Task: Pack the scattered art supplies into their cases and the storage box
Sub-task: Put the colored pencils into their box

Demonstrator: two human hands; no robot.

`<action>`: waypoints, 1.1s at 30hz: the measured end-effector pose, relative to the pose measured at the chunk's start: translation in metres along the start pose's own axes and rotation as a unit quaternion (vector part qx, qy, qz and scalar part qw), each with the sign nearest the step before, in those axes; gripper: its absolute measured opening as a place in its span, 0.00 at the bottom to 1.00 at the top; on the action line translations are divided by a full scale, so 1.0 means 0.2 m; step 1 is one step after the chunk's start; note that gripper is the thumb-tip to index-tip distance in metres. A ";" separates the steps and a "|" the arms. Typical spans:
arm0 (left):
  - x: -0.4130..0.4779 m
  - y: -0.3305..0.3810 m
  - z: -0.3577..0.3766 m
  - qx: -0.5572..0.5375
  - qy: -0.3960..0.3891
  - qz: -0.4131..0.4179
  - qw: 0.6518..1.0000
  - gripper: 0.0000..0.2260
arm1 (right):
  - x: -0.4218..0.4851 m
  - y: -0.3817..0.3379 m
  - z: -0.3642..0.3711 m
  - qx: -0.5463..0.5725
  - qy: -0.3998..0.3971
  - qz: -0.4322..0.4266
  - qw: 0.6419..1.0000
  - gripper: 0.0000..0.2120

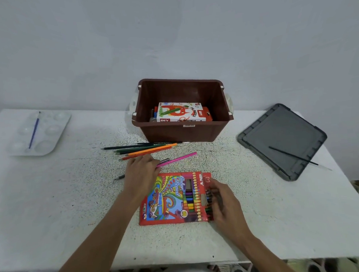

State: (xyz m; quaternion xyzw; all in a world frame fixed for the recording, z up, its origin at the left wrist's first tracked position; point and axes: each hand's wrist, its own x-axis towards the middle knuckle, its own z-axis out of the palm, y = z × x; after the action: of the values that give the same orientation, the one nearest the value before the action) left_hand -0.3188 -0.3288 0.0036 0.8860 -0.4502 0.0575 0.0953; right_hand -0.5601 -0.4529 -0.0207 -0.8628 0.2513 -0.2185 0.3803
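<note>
The pink pencil is pinched by the left hand, the case by the right hand. Being light and stiff, it is best held mid-shaft.

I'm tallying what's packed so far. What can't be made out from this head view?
1. Head view: anything beneath the oil pastels box in the storage box, hidden by that box and the near wall.
2. Head view: the pencil case open end, covered by the blurred right hand.
3. Head view: whether the left hand grips the pink pencil or rests on it; the hand covers it.
</note>
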 end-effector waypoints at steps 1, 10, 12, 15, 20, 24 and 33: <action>0.02 0.01 -0.02 0.016 -0.016 -0.005 1.000 0.09 | 0.00 0.00 0.00 0.000 -0.001 0.000 1.000 0.24; 0.04 0.06 -0.09 0.151 -0.085 0.032 0.984 0.10 | 0.00 0.02 0.00 -0.002 -0.009 0.003 1.000 0.22; 0.03 0.04 -0.09 0.144 -0.085 0.038 0.985 0.10 | 0.00 0.01 0.00 -0.001 -0.007 0.006 1.000 0.21; 0.03 0.03 -0.10 0.143 -0.076 0.046 0.986 0.10 | 0.00 0.01 0.00 -0.004 -0.005 0.010 1.000 0.21; 0.03 0.05 -0.09 0.116 -0.057 0.040 0.991 0.13 | 0.00 0.01 0.00 -0.005 -0.006 0.009 1.000 0.20; 0.01 0.02 -0.03 0.091 -0.037 0.057 0.994 0.15 | 0.00 0.01 -0.01 0.007 -0.003 0.006 1.000 0.19; -0.15 0.13 -0.12 -0.258 0.049 0.033 0.964 0.09 | 0.03 -0.03 0.00 -0.040 0.005 -0.041 0.998 0.14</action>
State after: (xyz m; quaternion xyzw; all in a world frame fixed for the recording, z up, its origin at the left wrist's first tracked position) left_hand -0.3573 -0.3148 0.0246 0.8121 -0.4733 -0.0140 0.3411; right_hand -0.5544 -0.4537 -0.0148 -0.8860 0.2257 -0.2278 0.3348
